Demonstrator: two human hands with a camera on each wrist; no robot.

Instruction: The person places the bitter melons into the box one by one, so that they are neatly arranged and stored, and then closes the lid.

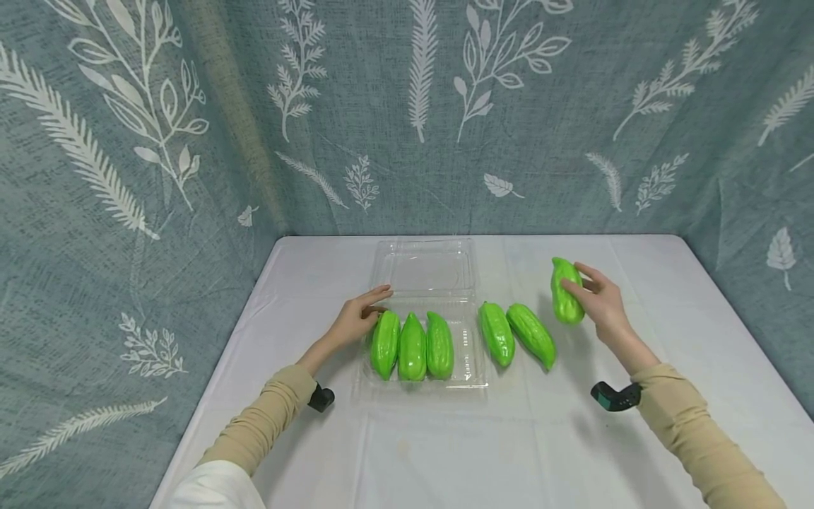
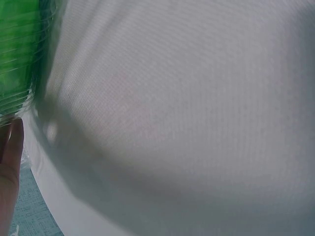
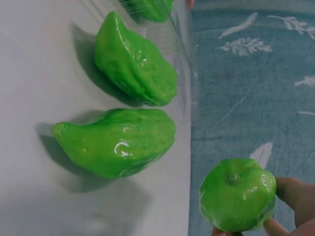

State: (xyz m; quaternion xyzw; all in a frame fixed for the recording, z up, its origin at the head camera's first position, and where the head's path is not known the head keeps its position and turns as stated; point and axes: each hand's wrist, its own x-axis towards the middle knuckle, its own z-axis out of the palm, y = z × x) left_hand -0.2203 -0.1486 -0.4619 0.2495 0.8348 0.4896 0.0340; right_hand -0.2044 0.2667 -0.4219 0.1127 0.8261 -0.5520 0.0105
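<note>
A glossy, lumpy green vegetable with a tapered tip is held above the white-draped counter, pinched by the right hand. Two similar ridged vegetables lie just left of it, beside a thin, clear plastic container carrying three more vegetables. The left hand, fingers extended and apart, touches the container's left edge. Beyond hangs a woven-looking blue-grey curtain printed with white leaves.
</note>
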